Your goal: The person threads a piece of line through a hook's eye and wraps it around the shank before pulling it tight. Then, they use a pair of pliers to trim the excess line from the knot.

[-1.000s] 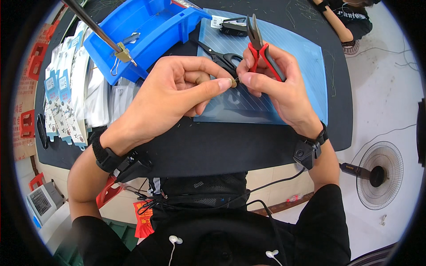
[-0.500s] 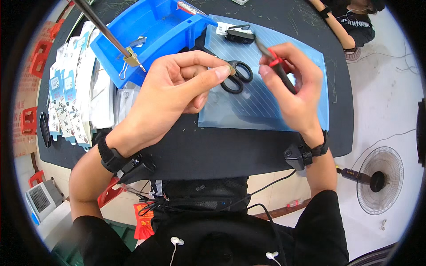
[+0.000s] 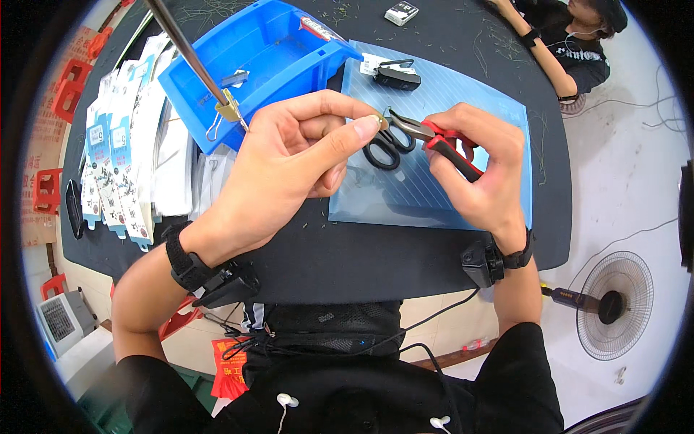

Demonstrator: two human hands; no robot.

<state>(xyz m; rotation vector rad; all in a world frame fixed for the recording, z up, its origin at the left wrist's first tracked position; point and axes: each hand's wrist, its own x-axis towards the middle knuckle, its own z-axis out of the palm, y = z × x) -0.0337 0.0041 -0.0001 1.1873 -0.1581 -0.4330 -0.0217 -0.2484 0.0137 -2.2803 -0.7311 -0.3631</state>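
My left hand (image 3: pixel 296 148) pinches a small gold-coloured piece (image 3: pixel 383 124) between thumb and forefinger; its exact kind is too small to make out. Wrapped round the red and black handles of a pair of pliers (image 3: pixel 418 129) is my right hand (image 3: pixel 483 163). The pliers' metal jaws point left, with their tips right beside the small piece; I cannot tell whether they touch it. Just beneath lie black-handled scissors (image 3: pixel 382 155), partly hidden by my left fingers. A black stapler (image 3: pixel 397 77) rests farther back on a translucent blue folder (image 3: pixel 434 206).
A blue plastic bin (image 3: pixel 278 90) stands at the back left. In front of it slants a metal rod (image 3: pixel 186 54) bearing a gold binder clip (image 3: pixel 230 108). Printed packets (image 3: pixel 119 148) spread along the left side. At the far right is another person's arm (image 3: pixel 546 65). A small box (image 3: pixel 401 13) lies far back.
The pliers have swung down and left, so their jaws now sit at my left fingertips. My left hand keeps its pinch. The whole view has shifted slightly.
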